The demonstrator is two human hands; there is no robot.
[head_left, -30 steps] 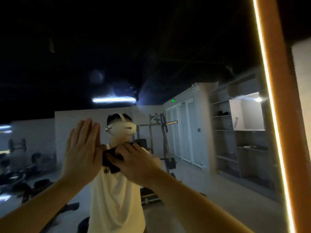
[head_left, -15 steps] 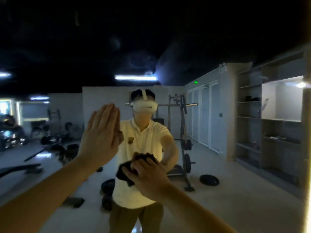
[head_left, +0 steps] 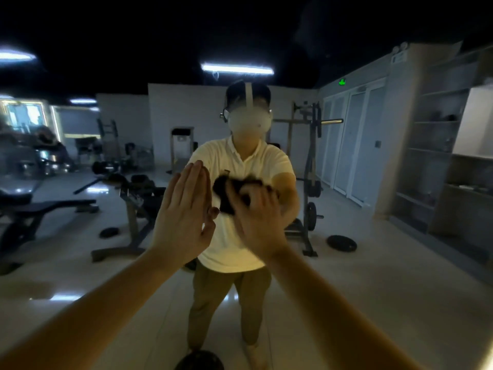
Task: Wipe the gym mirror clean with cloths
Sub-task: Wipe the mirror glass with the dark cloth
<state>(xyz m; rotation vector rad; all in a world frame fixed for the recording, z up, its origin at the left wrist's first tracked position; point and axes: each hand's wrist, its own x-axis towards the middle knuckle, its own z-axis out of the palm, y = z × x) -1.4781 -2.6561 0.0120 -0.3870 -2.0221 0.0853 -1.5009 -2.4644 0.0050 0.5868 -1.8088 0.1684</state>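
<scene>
The gym mirror [head_left: 373, 263] fills the whole view and reflects me and the gym behind me. My right hand [head_left: 257, 218] holds a dark cloth [head_left: 226, 192] against the glass at chest height; the hand and cloth are motion-blurred. My left hand [head_left: 184, 212] lies flat on the mirror just left of the cloth, fingers straight and together, pointing up. Its thumb almost touches the cloth's lower edge.
In the reflection, weight benches [head_left: 40, 206] stand at the left, a squat rack [head_left: 309, 182] behind me, a weight plate [head_left: 342, 243] on the tiled floor, and shelving [head_left: 440, 156] along the right wall. A dark round object [head_left: 198, 360] lies at the bottom edge.
The view swung left and down, so the lit mirror frame at the right left the picture. My right hand moved the cloth down, then back up beside my flat left hand.
</scene>
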